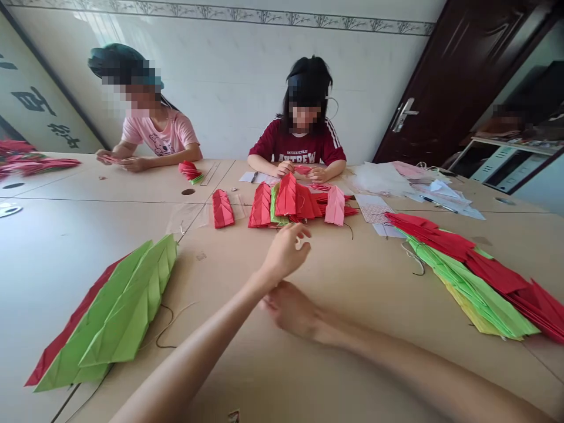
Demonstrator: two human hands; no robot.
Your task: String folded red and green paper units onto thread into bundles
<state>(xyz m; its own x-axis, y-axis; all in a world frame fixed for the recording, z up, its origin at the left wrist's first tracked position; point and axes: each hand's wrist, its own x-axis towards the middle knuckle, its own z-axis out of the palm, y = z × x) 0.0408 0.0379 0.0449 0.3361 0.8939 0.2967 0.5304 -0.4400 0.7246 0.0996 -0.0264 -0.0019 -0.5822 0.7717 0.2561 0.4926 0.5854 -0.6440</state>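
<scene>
My left hand [288, 251] is raised over the middle of the table, its thumb and fingers bent and apart, with nothing visible between them. Just below its wrist is my right hand [294, 310], fingers curled in; the wrist partly covers them, so I cannot see what they hold, if anything. Beyond my left fingertips stands a cluster of folded red paper pieces [286, 197], with a green one [274, 205] among them and a pink one [335, 205] at its right end. A separate red folded piece [222, 208] lies left of the cluster.
Large pleated green paper [127, 305] with a red edge and loose cords lies at left. Red, green and yellow folded stacks [473, 270] lie at right. Two people sit across the table [229, 352], holding paper pieces. Plastic sheets [381, 178] and papers lie at the back right.
</scene>
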